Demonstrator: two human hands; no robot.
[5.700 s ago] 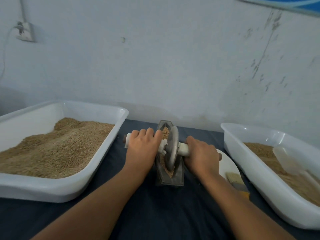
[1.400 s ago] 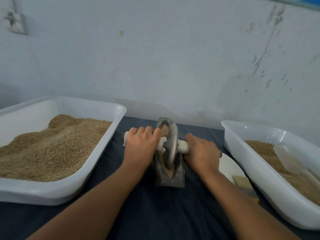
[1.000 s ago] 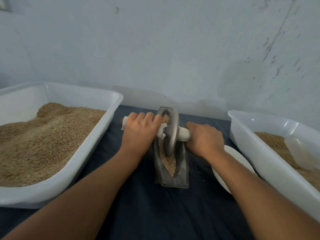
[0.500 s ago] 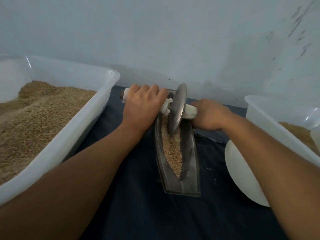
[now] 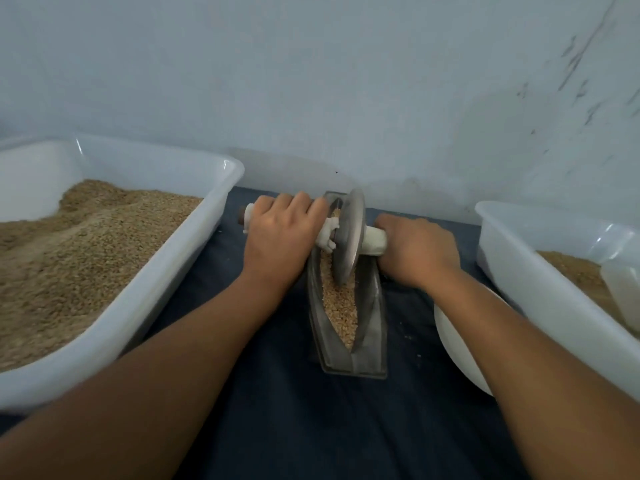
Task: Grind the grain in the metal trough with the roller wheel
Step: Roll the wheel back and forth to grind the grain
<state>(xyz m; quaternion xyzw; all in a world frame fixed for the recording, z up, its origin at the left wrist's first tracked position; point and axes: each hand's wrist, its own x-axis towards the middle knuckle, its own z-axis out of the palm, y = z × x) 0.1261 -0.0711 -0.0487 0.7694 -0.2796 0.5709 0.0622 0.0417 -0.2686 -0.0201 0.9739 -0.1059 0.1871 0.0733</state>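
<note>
Head view: left hand (image 5: 280, 237) and right hand (image 5: 417, 251) clench white axle handles; roller wheel (image 5: 348, 237) stands in grain-filled trough (image 5: 372, 327) on counter. Wheel likely heavy, rigid; hold handles close to disc.

Narrow lane between two tubs

The left tub (image 5: 194, 258) and right tub (image 5: 540, 289) wall in the dark cloth (image 5: 277, 393); the metal trough (image 5: 349, 327) stands mid-lane, a white plate (image 5: 453, 344) fills its right side, and the wall (image 5: 311, 98) closes the far end.
</note>
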